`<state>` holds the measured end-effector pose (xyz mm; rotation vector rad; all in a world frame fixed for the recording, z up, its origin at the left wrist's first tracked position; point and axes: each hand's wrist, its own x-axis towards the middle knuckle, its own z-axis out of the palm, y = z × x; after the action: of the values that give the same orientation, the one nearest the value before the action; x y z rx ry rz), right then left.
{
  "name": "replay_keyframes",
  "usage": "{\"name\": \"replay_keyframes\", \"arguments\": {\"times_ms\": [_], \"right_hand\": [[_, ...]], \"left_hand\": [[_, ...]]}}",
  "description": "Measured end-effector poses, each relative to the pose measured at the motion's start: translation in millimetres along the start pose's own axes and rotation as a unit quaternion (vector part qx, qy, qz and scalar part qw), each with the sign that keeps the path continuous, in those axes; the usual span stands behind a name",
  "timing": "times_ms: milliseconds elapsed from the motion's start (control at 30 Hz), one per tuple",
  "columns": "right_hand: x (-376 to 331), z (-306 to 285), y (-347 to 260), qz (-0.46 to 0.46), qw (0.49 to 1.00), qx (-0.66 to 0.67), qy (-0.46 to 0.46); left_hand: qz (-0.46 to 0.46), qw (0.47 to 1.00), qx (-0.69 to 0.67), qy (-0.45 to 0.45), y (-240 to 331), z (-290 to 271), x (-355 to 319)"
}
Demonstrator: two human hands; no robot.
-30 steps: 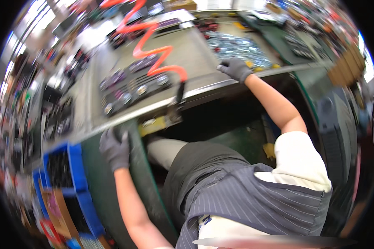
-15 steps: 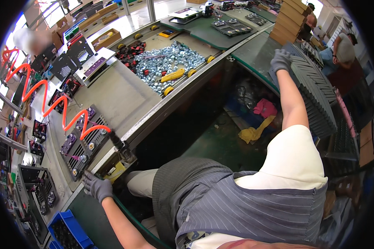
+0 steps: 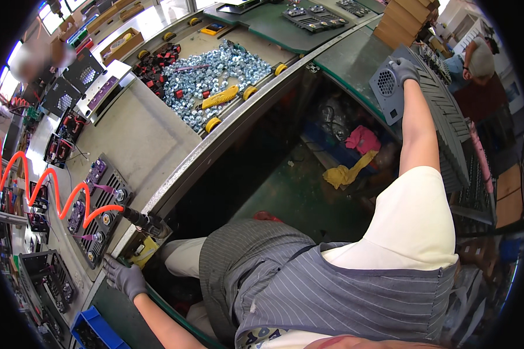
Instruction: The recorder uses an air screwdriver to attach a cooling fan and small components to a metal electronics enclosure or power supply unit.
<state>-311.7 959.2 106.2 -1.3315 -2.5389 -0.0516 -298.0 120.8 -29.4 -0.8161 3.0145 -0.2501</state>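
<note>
R hand (image 3: 403,70), gloved, upper right of frame, clamped on top edge of grey perforated panel (image 3: 386,88) at front of a stacked row; L hand (image 3: 126,278), gloved, lower left, fingers spread flat on bench edge (image 3: 174,187), near orange coiled hose (image 3: 46,192) w/ black tool; pile of silver nuts (image 3: 215,72) upper centre.

The grey panel (image 3: 388,93) stood upright at the front of a long row of like panels (image 3: 448,134), on the far right beside the green bench. It was a flat, dark grey metal plate with a round patch of small vent holes near its upper part. It leaned slightly, its face turned toward the bench, and its top edge lay under the gloved right hand (image 3: 403,70), whose fingers curled over it. The row behind it ran away to the right, each plate on edge and packed close against the next.
</note>
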Motion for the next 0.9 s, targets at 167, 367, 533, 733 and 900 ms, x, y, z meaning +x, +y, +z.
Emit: {"name": "replay_keyframes", "arguments": {"times_ms": [167,367,533,733,900], "right_hand": [[-19,-15,-26,-0.022,0.969,-0.241,-0.051],[-12,-16,-68,-0.061,0.979,-0.13,-0.145],[-12,-6,-92,-0.063,0.982,-0.112,-0.142],[-45,2,-111,-0.174,0.985,0.013,-0.004],[-119,-26,-133,-0.289,0.887,0.354,-0.065]], "left_hand": [[0.002,1.0,-0.021,-0.002,-2,1,-1],[0.021,0.999,-0.016,0.03,-3,2,-3],[0.019,0.998,-0.032,0.05,-4,-1,-4],[0.011,0.999,-0.034,0.04,-5,-2,-4],[0.024,1.0,-0.009,0.013,-8,-2,-3]]}}
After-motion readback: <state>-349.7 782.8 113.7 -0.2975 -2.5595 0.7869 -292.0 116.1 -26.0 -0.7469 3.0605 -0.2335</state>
